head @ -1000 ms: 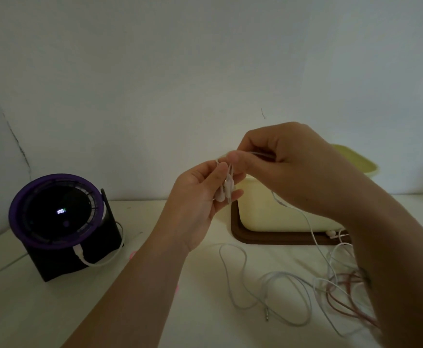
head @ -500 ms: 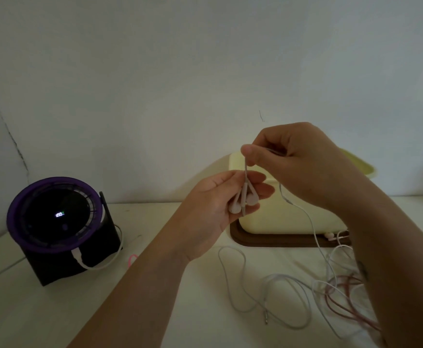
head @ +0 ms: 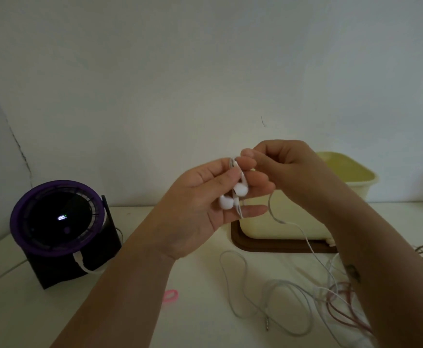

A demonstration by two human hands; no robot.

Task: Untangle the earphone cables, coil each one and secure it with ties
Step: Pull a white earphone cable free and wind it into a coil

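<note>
Here, both hands were up over the bench (head: 29,322). L hand (head: 200,209) held the white earbuds (head: 233,197), thumb clamping them against its fingers (head: 254,210). R hand (head: 288,172) pinched the white cable (head: 305,242) just above the buds, fingers curled tight. Cable trailed down into a loose tangle w/ a red cable (head: 341,312) toward the front-right corner. Pink tie (head: 171,295) lay near the front edge. Purple fan (head: 57,219) sat back-left, and a cream tub (head: 343,182) on a brown tray (head: 280,248) stood by the back edge.
</note>
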